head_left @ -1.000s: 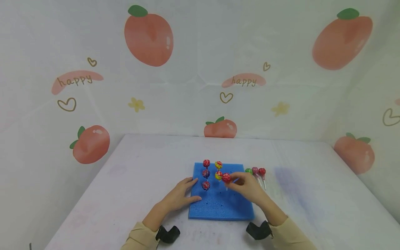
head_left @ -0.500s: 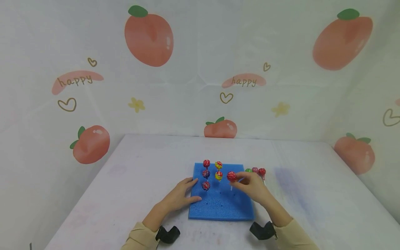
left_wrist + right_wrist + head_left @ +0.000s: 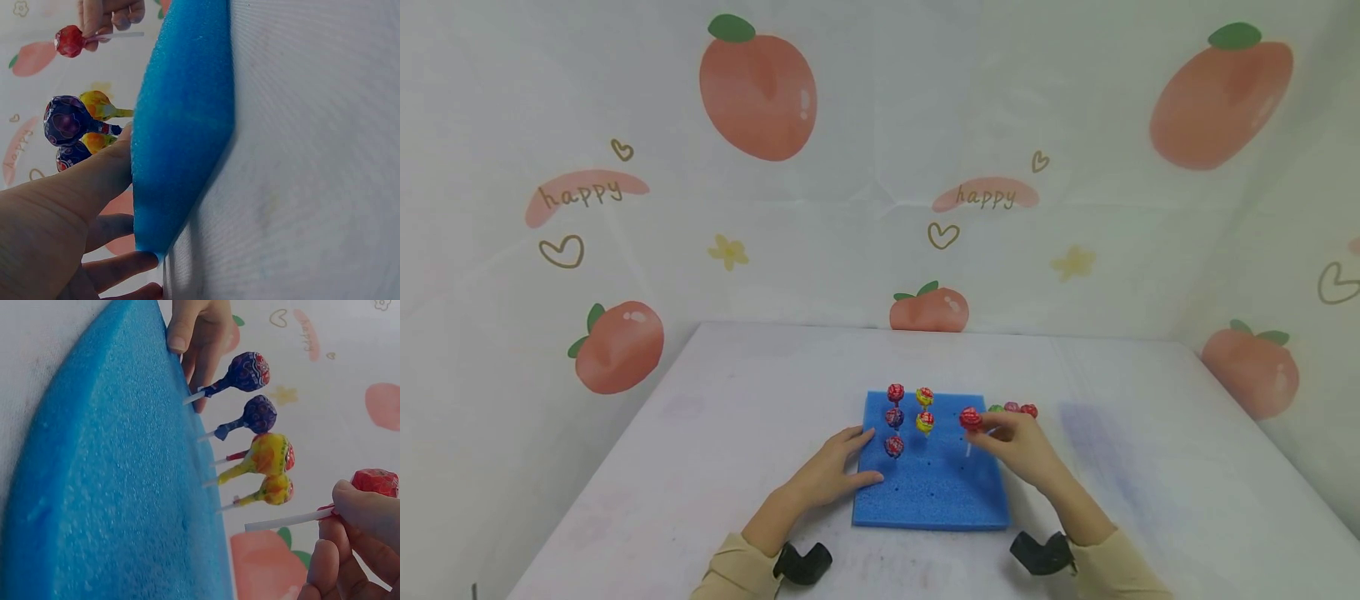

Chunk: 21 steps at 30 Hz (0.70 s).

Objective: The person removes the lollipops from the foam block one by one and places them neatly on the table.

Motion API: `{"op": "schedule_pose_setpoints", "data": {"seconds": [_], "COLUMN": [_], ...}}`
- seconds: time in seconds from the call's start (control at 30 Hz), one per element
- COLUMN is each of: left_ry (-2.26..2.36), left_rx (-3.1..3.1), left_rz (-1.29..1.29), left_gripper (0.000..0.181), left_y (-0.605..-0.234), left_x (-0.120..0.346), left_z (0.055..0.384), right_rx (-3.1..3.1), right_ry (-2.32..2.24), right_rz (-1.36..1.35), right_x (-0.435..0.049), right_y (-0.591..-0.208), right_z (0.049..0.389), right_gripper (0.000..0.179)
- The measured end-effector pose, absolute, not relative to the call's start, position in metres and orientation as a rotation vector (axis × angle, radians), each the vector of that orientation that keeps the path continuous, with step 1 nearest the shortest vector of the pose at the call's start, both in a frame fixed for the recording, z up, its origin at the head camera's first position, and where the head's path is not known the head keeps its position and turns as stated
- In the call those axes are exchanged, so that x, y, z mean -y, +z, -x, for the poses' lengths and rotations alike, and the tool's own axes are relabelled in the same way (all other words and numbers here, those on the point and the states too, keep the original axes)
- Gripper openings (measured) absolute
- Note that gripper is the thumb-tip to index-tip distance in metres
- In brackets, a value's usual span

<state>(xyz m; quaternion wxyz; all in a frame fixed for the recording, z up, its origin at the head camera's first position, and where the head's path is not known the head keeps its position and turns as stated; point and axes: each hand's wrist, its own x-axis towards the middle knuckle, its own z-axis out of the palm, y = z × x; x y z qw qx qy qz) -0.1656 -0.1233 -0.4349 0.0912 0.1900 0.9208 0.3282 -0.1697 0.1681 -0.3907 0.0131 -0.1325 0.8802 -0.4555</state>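
My right hand (image 3: 1021, 448) pinches a red-wrapped lollipop (image 3: 970, 418) between thumb and fingers, close below the candy ball. In the right wrist view its white stick (image 3: 281, 520) points toward the blue foam board (image 3: 125, 487), its tip apart from the surface. The left hand (image 3: 823, 468) rests against the board's left edge with fingers spread, the thumb on the top face. Standing in the foam are a left column of three lollipops, a red one (image 3: 896, 392) and two dark blue ones (image 3: 249, 371), and beside them two yellow lollipops (image 3: 925, 422).
Beyond the board's right edge lie a green lollipop (image 3: 996, 409), a pink one (image 3: 1012, 407) and a red one (image 3: 1029, 411), partly hidden by my right hand. Small holes dot the foam's front half. A printed cloth (image 3: 820, 275) hangs behind the white table (image 3: 737, 375).
My right hand has carried the red lollipop rightward, away from the yellow ones, over the board's right part. The left hand and the board have stayed put.
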Motion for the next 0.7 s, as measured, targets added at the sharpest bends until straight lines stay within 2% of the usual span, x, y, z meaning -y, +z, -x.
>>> {"op": "schedule_pose_setpoints", "data": {"seconds": [0.7], "left_ry": [0.969], "left_rx": [-2.739], "left_rz": [-0.579], "left_gripper": [0.071], "left_y": [-0.434], "left_x": [0.123], "left_z": [0.165], "right_rx": [-2.807], "right_ry": [-1.404], "right_rz": [0.253], "right_x": [-0.191], "right_y": [-0.391], "right_z": [0.167], "right_gripper": [0.028]}}
